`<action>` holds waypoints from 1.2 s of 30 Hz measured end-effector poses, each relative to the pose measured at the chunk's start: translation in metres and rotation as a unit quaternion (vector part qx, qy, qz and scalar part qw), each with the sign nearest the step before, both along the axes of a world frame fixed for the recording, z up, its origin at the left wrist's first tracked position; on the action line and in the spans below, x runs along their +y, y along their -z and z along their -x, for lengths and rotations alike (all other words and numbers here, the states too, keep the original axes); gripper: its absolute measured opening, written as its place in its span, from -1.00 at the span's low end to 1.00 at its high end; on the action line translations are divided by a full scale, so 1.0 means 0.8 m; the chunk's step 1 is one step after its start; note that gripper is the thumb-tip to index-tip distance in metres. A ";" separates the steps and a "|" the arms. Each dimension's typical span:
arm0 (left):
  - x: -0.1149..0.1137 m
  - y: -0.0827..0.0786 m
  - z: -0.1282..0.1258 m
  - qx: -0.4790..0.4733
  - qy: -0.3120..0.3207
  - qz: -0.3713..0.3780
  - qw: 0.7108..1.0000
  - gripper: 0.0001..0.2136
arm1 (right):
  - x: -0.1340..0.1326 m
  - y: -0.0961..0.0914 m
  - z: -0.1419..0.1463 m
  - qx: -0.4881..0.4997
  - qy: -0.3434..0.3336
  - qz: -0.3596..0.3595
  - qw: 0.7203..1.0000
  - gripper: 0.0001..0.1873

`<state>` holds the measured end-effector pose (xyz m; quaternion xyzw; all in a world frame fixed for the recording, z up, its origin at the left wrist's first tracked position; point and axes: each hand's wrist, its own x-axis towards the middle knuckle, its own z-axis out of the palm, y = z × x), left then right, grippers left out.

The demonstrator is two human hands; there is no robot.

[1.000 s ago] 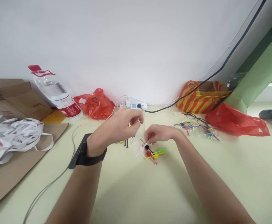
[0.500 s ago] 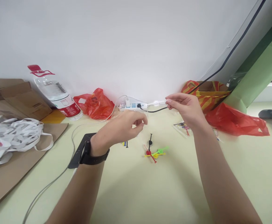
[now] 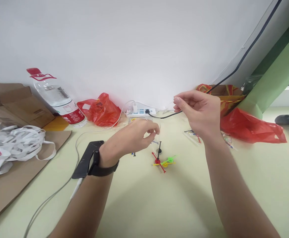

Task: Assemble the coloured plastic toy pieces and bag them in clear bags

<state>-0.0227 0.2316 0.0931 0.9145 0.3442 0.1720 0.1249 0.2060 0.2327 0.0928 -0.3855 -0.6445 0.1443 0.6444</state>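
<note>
My left hand [image 3: 136,137], with a black watch on the wrist, is closed in a pinch above the table, left of the small plastic pieces. Whatever its fingertips may hold is too faint to name. Farther right and higher, my right hand [image 3: 200,112] pinches thumb against fingers; what sits between them cannot be made out. On the table below lie small plastic sticks with round hubs: a red piece [image 3: 157,161], a black piece [image 3: 159,150], a yellow piece [image 3: 165,164] and a green piece [image 3: 170,159]. More pieces are partly hidden behind my left hand.
A power strip [image 3: 140,113] lies along the wall, with a red plastic bag [image 3: 102,110] and a large water bottle [image 3: 65,105] to its left. Left of my wrist is a black phone [image 3: 85,162]. Bagged pieces [image 3: 193,136] and another red bag [image 3: 253,127] lie right.
My right hand has risen slightly and turned, its fingers still pinched. My left hand has shifted a little to the right. The plastic pieces on the table stay put.
</note>
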 end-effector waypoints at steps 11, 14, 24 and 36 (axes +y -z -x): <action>0.000 0.007 -0.007 0.006 0.030 0.010 0.999 -0.76 | -0.010 0.000 0.019 -0.112 -0.008 -0.037 0.993 -0.90; 0.000 0.007 -0.009 0.019 0.029 -0.014 0.999 -0.75 | -0.013 0.002 0.024 -0.148 -0.019 -0.032 0.988 -0.87; 0.001 0.008 -0.009 0.040 0.022 -0.033 0.998 -0.76 | 0.002 0.014 0.015 -0.236 -0.014 0.012 0.972 -0.80; 0.013 0.015 0.012 0.041 -0.032 -0.025 0.998 -0.87 | 0.000 0.018 0.011 -0.272 -0.091 0.108 0.952 -0.85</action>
